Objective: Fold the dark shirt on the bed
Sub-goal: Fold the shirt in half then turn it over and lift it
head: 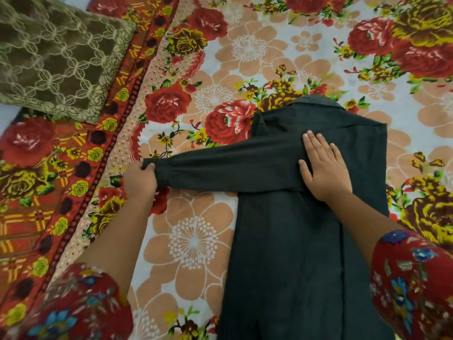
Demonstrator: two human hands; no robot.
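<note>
Dark matte shirt [289, 253]; left hand [139, 179] pinches cuff [160, 174] (taut).

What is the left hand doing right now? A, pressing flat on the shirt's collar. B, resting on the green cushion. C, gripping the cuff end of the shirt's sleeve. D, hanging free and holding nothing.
C: the left hand has its fingers curled round the cuff of the dark shirt, with the sleeve stretched out leftward, while the right hand lies flat on the shirt.
</note>
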